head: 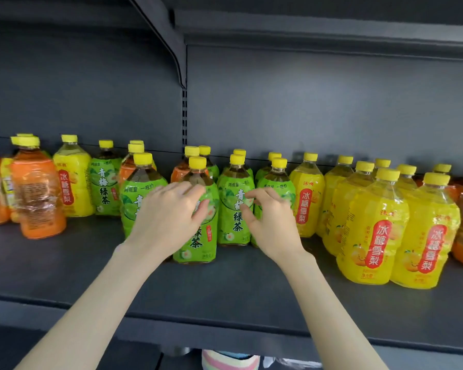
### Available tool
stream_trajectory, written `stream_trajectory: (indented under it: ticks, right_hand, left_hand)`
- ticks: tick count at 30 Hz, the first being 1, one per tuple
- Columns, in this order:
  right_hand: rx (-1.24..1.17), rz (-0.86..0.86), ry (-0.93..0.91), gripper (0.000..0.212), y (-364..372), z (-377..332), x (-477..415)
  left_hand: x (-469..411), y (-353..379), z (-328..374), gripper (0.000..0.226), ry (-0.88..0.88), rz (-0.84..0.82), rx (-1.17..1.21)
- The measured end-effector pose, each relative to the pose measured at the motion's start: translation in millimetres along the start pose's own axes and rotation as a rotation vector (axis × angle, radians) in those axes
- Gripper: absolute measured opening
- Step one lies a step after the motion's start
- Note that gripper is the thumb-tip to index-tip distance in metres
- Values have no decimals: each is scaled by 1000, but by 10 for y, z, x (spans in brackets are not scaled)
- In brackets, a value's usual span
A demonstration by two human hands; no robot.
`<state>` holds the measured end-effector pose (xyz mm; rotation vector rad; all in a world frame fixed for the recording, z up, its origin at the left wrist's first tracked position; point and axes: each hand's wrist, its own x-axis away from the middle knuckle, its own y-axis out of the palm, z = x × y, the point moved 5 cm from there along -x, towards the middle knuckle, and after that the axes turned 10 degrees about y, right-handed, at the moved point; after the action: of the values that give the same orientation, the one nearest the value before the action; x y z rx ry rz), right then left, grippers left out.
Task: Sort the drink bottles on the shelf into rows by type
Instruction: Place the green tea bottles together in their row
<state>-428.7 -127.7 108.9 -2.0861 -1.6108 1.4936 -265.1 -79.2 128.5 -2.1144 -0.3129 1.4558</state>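
Dark shelf [64, 265], bottles upright, all yellow-capped. Green-label bottles clustered at centre; nearest green bottle [198, 222] stands near front. Left hand [169, 209] rests on its left side, fingers curled loosely against label, grip unclear. Right hand [267, 222] just right, fingers spread, unclosed, before next green bottle [235, 209]. Yellow-label bottles [380, 231] grouped right; orange-label bottles [38, 193] far left.

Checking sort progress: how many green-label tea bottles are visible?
8 green tea bottles: one back left; one beside the left hand; one under its fingers; one behind that; two in line at the right hand; two further right. Others may be hidden.
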Motion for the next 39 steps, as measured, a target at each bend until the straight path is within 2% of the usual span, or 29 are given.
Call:
stream_trajectory:
  ticks: [5, 8, 11, 14, 17, 27, 30, 39]
  right_hand:
    - [-110, 2, -61, 28, 362, -343, -1]
    - [-150, 43, 24, 48, 605, -420, -20]
    - [-217, 74, 123, 74, 795, -452, -39]
    - [-335, -16, 248, 92, 981, -424, -13]
    - [-376, -26, 290, 99, 1073, -394, 35]
    - [-330, 112, 287, 92, 810, -404, 246]
    - [-327, 128, 285, 96, 603, -219, 322]
    - [-329, 165, 329, 97, -75, 462, 432]
  left_hand:
    - [339, -45, -527, 23, -128, 168, 73]
    - [493, 102, -844, 42, -224, 235, 153]
    - [571, 314, -1114, 70, -354, 198, 403]
    - [649, 530, -1252, 87, -522, 105, 723]
    - [706, 619, -1306, 95, -526, 97, 781]
    - [656, 513, -1222, 88, -518, 188, 887]
    - [597, 490, -967, 82, -507, 202, 921]
    - [253, 581, 11, 86, -502, 245, 936]
